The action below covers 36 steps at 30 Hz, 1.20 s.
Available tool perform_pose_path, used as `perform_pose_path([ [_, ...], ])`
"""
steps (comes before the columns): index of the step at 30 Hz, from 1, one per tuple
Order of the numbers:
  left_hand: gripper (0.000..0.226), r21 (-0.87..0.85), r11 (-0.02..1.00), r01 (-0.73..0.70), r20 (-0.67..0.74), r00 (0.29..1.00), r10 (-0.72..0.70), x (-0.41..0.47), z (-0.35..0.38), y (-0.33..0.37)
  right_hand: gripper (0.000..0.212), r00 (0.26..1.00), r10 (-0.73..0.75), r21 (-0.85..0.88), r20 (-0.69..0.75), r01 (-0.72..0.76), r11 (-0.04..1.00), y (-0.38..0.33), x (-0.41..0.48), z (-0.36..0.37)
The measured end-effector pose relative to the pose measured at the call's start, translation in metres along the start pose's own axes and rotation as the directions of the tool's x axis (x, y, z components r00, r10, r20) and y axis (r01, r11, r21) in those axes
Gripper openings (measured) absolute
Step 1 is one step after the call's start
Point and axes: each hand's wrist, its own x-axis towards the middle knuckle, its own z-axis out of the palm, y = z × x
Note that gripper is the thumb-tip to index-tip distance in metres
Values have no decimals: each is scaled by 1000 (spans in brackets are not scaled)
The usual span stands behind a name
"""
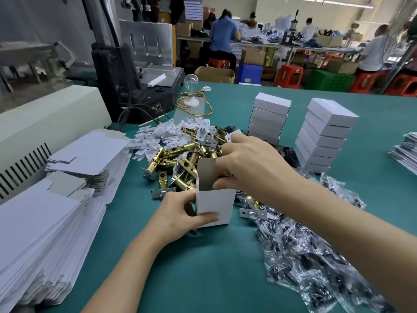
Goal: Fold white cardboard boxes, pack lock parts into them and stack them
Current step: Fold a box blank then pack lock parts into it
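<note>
A small white cardboard box (214, 204) stands upright on the green table, its top flap raised and grey inside. My left hand (180, 213) grips its lower left side, thumb across the front. My right hand (250, 168) reaches over the open top with fingers curled at the box's mouth; what they hold is hidden. Behind the box lies a pile of brass latch parts (178, 159) and white plastic pieces (158, 136). Two stacks of closed white boxes (268, 118) (322, 136) stand at the back right.
Stacks of flat box blanks (52, 211) fill the left side. Clear bags of dark small parts (311, 251) spread at the right. A cream machine (45, 123), a light bulb on a base (191, 91) and more flat sheets (406, 150) lie further out. People work at far tables.
</note>
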Motion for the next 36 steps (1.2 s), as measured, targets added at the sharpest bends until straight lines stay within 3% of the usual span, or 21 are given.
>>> perform_pose_path([
  [7, 40, -11, 1000, 3, 10, 1000, -3, 1, 0, -3, 41, 1000, -20, -44, 21, 21, 999, 1, 1, 0],
  [10, 43, -22, 1000, 3, 12, 1000, -3, 2, -1, -4, 25, 998, 9, 184, -69, 4, 983, 11, 1, 0],
  [13, 43, -10, 1000, -11, 17, 1000, 11, 2, 0, -4, 13, 965, 179, 507, -190, -60, 860, 27, 11, 1],
  [15, 44, 1, 1000, -7, 17, 1000, 7, 1, -1, -3, 15, 950, 245, 564, -195, -96, 820, 36, 28, 2],
  [19, 45, 2, 1000, 4, 23, 1000, -4, 1, -1, -2, 33, 960, 254, 499, -119, -163, 851, 42, 83, 10],
  [22, 44, 9, 1000, -5, 26, 1000, 4, 1, -1, -2, 50, 974, 218, 434, 63, -224, 873, 40, 132, 24],
  [25, 43, 22, 1000, -23, 29, 999, 22, 1, -1, -3, 41, 969, 138, 296, 204, -196, 935, 35, 176, 45],
  [30, 41, 17, 999, -35, 40, 999, 35, 1, -1, -6, 36, 946, -11, 73, 323, -13, 997, 26, 224, 74],
  [36, 38, 22, 1000, -13, 24, 1000, 13, 2, -1, -10, 40, 892, -29, 26, 451, 19, 999, 32, 256, 97],
])
